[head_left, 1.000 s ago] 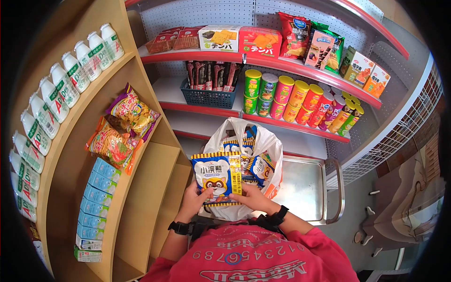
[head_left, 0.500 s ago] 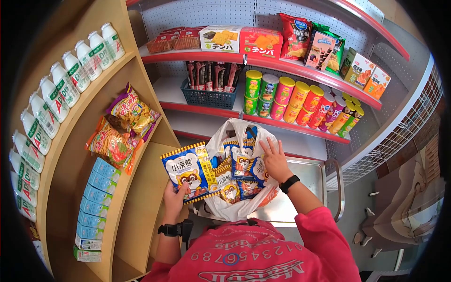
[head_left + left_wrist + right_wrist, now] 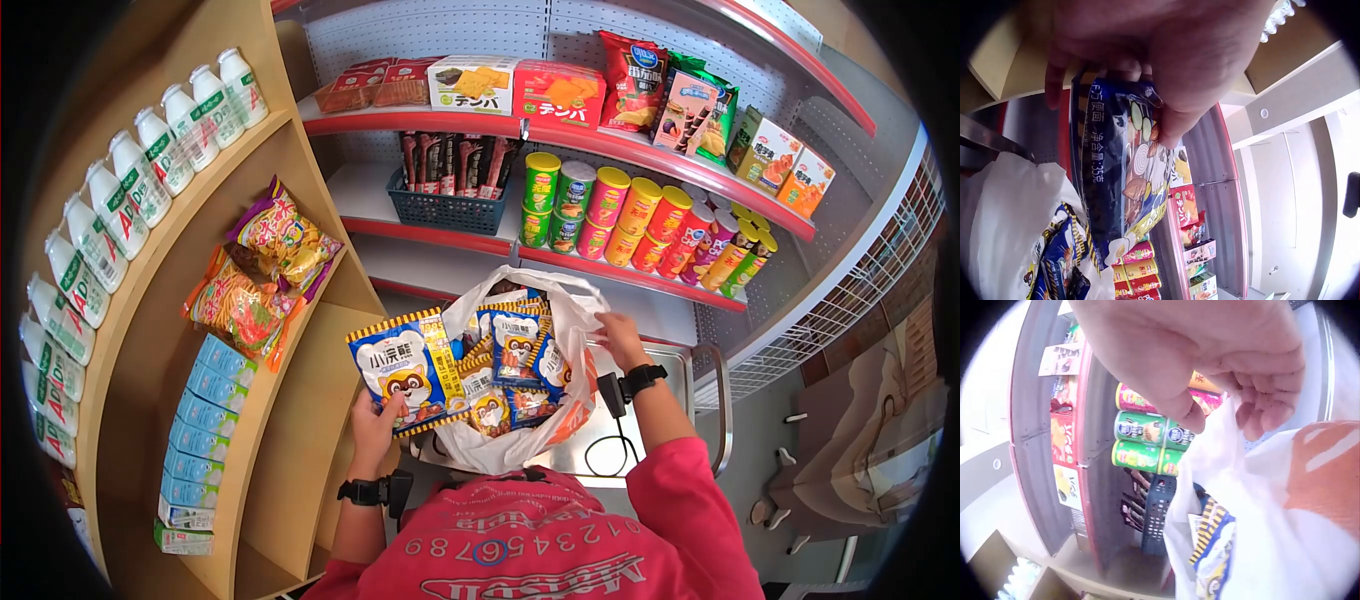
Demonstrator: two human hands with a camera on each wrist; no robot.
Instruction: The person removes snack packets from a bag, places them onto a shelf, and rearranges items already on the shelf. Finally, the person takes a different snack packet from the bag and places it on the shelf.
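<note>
My left hand (image 3: 371,430) grips a blue and white instant noodle packet (image 3: 385,362) by its lower edge, thumb on the front. The packet has a raccoon picture and yellow-black striped ends, and it overlaps the left rim of a white plastic bag (image 3: 482,452). Inside the bag lie several matching packets (image 3: 516,342). At the bag's right rim, my right hand (image 3: 623,340) pinches the plastic. In the right wrist view, the bag's edge rises to a peak between the thumb and the curled fingers of that hand.
A metal cart (image 3: 665,375) stands beneath the bag, with a thin black cable (image 3: 590,458) over it. Beyond are shelves with chip cans (image 3: 604,197), a blue basket (image 3: 447,208) and boxes (image 3: 561,92). Wooden shelving (image 3: 330,440) with white bottles (image 3: 113,205) curves along the left.
The left hand took the packet leftward off the bag's front. My right hand let go of it, reached spread-fingered across the bag's right side, then drew right and took the rim.
</note>
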